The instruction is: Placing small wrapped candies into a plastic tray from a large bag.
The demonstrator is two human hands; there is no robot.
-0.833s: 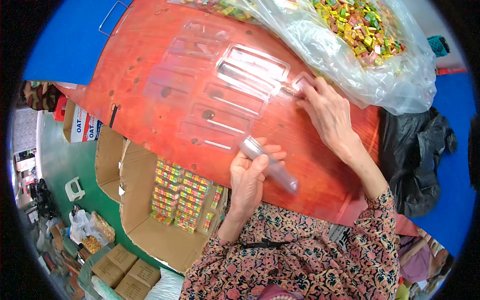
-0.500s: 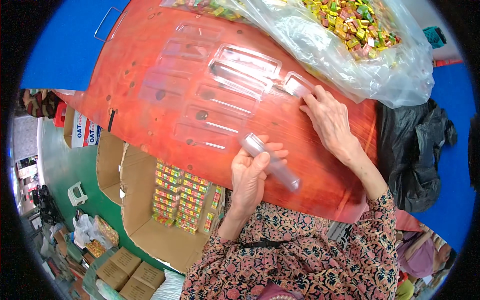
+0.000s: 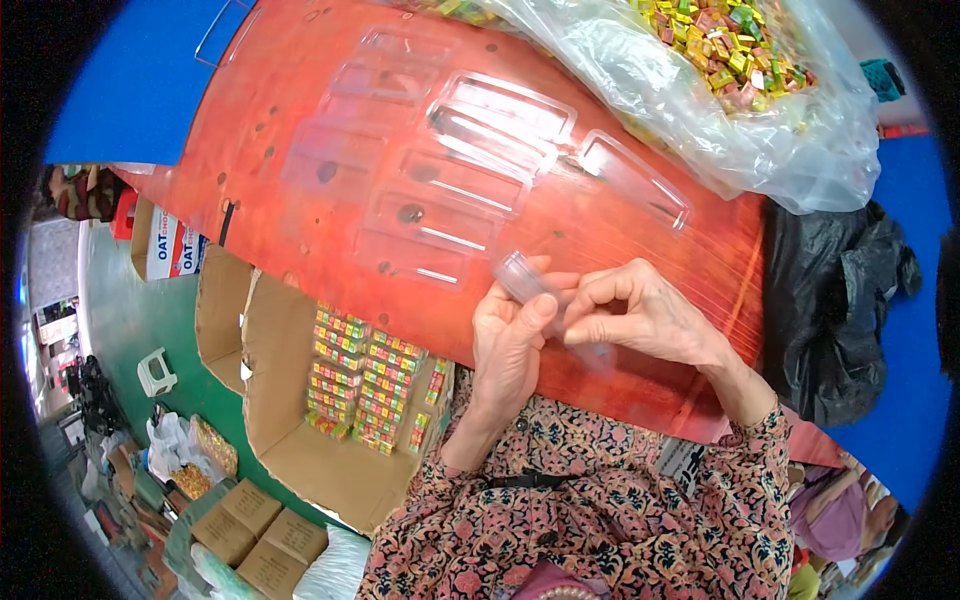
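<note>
My left hand (image 3: 505, 335) is closed around long, narrow clear plastic trays (image 3: 515, 272), seemingly a nested stack, tilted down to the right. Thumb and fingers of my right hand (image 3: 645, 315) pinch at the middle of this stack; its lower end is blurred. Beyond my right hand a single clear tray (image 3: 645, 185) lies on the red table (image 3: 610, 240). More clear trays (image 3: 465, 190) lie side by side in rows to the left of it, some shining with reflected light.
A large clear bag (image 3: 740, 150) of small wrapped yellow, red and green pieces (image 3: 725, 50) stands at the far right. Beside the table's right edge hangs a black plastic bag (image 3: 830, 310). At lower left, an open cardboard box (image 3: 340, 485) holds packed trays of colourful pieces (image 3: 365, 375).
My right hand has let go of the single tray at the right and come back to the stack in my left hand. The view has shifted slightly.
</note>
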